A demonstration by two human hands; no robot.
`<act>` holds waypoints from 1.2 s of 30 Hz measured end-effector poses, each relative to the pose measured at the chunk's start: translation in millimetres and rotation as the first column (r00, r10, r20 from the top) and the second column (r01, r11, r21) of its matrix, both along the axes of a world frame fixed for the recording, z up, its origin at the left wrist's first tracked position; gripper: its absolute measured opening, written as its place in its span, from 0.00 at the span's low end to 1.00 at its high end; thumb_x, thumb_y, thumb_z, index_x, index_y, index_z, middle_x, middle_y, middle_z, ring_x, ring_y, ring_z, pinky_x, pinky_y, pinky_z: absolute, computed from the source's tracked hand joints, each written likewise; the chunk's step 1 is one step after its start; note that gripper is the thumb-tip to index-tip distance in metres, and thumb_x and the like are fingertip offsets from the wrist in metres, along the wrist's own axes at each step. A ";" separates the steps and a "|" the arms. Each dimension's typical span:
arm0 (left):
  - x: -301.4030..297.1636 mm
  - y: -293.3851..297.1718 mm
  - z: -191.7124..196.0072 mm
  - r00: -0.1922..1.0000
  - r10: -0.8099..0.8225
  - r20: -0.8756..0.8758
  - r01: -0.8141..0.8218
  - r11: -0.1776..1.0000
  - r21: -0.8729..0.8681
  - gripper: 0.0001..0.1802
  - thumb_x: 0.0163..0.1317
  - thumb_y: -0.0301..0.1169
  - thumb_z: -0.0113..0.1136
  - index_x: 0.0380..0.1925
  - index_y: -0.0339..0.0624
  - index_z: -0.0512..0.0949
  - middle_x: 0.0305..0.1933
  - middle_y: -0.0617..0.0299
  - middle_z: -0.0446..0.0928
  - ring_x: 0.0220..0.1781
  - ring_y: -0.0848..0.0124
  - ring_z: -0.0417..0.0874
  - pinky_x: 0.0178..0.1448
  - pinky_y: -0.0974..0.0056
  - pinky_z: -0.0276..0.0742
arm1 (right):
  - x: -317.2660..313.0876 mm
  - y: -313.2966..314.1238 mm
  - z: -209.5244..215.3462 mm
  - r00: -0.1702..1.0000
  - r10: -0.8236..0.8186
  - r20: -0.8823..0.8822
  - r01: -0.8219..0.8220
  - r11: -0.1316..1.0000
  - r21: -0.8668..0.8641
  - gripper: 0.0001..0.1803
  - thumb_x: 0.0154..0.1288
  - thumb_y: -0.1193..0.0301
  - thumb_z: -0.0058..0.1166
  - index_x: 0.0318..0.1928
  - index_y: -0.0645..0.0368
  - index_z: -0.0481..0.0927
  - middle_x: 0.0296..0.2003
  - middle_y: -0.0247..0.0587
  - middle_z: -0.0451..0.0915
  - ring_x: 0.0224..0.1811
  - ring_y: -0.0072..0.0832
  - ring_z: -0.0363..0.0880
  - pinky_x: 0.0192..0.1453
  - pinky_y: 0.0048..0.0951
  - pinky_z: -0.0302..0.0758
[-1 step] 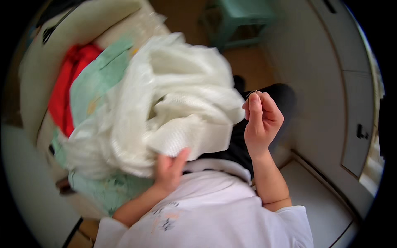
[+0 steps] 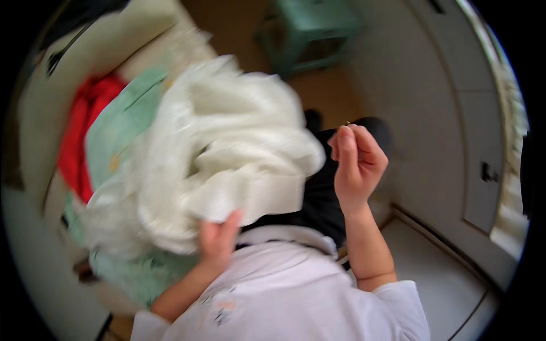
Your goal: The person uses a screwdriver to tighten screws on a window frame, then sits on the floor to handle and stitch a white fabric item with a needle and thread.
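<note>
A big heap of white sheer curtain [image 2: 227, 122] lies across my lap and the seat beside me. Along its near edge runs a stiff, flat white band [image 2: 219, 196]. My left hand [image 2: 219, 238] grips this band, thumb on top and the other fingers hidden beneath the cloth. Apart from the curtain, my right hand [image 2: 358, 162] is raised over my right thigh, thumb and fingers pinched together. A tiny, thin metal piece [image 2: 348, 123] pokes out above those fingertips; most of it is hidden.
Red cloth [image 2: 85, 128] and light green cloth [image 2: 122, 128] lie left of the curtain on a cream sofa [image 2: 122, 37]. A green plastic stool [image 2: 310, 37] stands on the floor ahead. Pale cabinet doors [image 2: 421, 131] rise on the right.
The view has shifted, so the curtain, sofa and stool sit further left in the picture. Less of the metal piece shows above my right fingertips. My left hand keeps its hold on the band.
</note>
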State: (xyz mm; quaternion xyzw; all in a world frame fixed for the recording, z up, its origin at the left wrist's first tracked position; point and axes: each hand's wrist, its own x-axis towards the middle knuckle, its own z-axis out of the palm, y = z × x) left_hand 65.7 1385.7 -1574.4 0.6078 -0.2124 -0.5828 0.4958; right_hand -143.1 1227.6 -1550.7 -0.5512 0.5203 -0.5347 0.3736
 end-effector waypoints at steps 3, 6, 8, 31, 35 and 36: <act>32.3 14.6 3.4 0.976 0.083 -0.201 -0.051 0.986 0.158 0.20 0.72 0.30 0.58 0.60 0.33 0.73 0.57 0.56 0.80 0.55 0.66 0.83 0.58 0.60 0.80 | -82.1 -55.3 48.1 0.845 -0.257 -0.469 0.085 0.930 -0.357 0.06 0.69 0.78 0.57 0.33 0.65 0.85 0.22 0.37 0.78 0.22 0.18 0.70 0.27 0.20 0.65; 87.8 35.6 32.7 0.966 -0.233 -0.108 0.257 0.902 0.348 0.16 0.72 0.32 0.56 0.55 0.36 0.72 0.55 0.47 0.78 0.60 0.55 0.80 0.61 0.51 0.80 | -216.6 -122.6 91.0 0.555 -0.586 -0.590 0.203 0.784 -0.587 0.08 0.67 0.73 0.59 0.34 0.64 0.86 0.24 0.44 0.81 0.21 0.30 0.74 0.28 0.30 0.71; 92.8 16.6 74.1 0.714 -0.699 0.036 0.593 0.632 0.499 0.17 0.75 0.38 0.54 0.53 0.37 0.79 0.56 0.51 0.81 0.54 0.62 0.82 0.56 0.56 0.78 | -307.1 -156.1 127.9 0.352 -0.683 -0.640 0.201 0.723 -0.660 0.10 0.67 0.69 0.58 0.34 0.62 0.87 0.25 0.48 0.83 0.24 0.36 0.80 0.31 0.34 0.75; 125.7 -49.6 32.9 0.045 -0.365 0.930 0.257 0.904 0.342 0.29 0.54 0.40 0.73 0.50 0.36 0.73 0.52 0.51 0.74 0.55 0.48 0.76 0.58 0.51 0.75 | 96.4 27.4 -14.9 0.521 0.638 -0.568 -0.817 0.565 -0.114 0.27 0.52 0.68 0.70 0.53 0.60 0.78 0.52 0.45 0.78 0.58 0.43 0.76 0.61 0.42 0.74; 136.8 -39.5 14.7 0.236 -0.342 0.910 0.290 0.918 0.270 0.32 0.52 0.37 0.76 0.52 0.35 0.72 0.53 0.49 0.75 0.55 0.47 0.78 0.57 0.52 0.76 | 141.2 38.8 -40.0 0.356 0.563 -0.746 -0.820 0.571 0.040 0.27 0.53 0.64 0.68 0.52 0.59 0.77 0.47 0.46 0.78 0.54 0.43 0.77 0.58 0.40 0.76; 138.5 -36.5 10.0 0.305 -0.332 0.893 0.295 0.924 0.243 0.32 0.51 0.36 0.76 0.52 0.34 0.72 0.53 0.48 0.75 0.55 0.47 0.78 0.57 0.53 0.76 | 142.0 39.5 -42.8 0.321 0.592 -0.739 -0.812 0.574 0.107 0.27 0.52 0.64 0.68 0.52 0.58 0.77 0.46 0.46 0.78 0.53 0.43 0.77 0.57 0.40 0.76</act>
